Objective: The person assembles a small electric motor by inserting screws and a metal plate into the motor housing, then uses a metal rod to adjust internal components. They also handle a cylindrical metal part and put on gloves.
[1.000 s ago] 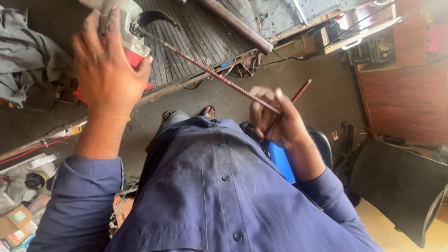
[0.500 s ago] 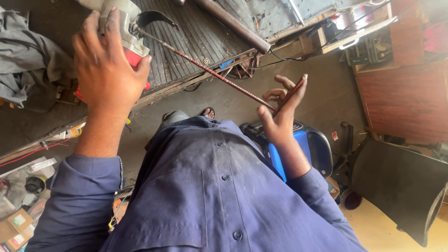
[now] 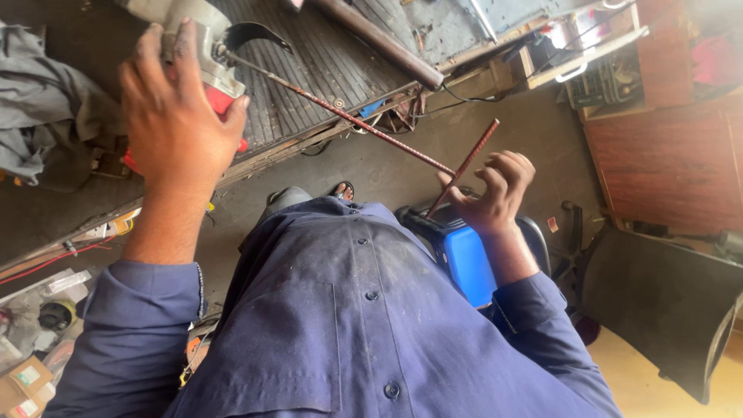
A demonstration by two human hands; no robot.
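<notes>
My left hand (image 3: 174, 116) grips a grey and red angle grinder (image 3: 205, 50) at the top left, its black guard pointing right. A long ribbed steel rod (image 3: 340, 112) runs from the grinder's disc down to my right hand (image 3: 491, 193). A shorter ribbed rod (image 3: 472, 155) slants up from the crook of that hand's thumb. The fingers are spread and loosely curled, so only the thumb side holds the short rod. My blue shirt fills the lower middle of the view.
A ribbed metal platform (image 3: 325, 70) with a thick pipe (image 3: 379, 39) lies behind the rods. A blue box-like object (image 3: 464, 263) sits below my right hand, a black chair (image 3: 665, 310) to the right, grey cloth (image 3: 39, 116) at left, small boxes (image 3: 23, 383) bottom left.
My right hand went from a closed fist on the rods to spread fingers and shifted slightly right. The short rod now tilts more upright. My left hand stayed on the grinder.
</notes>
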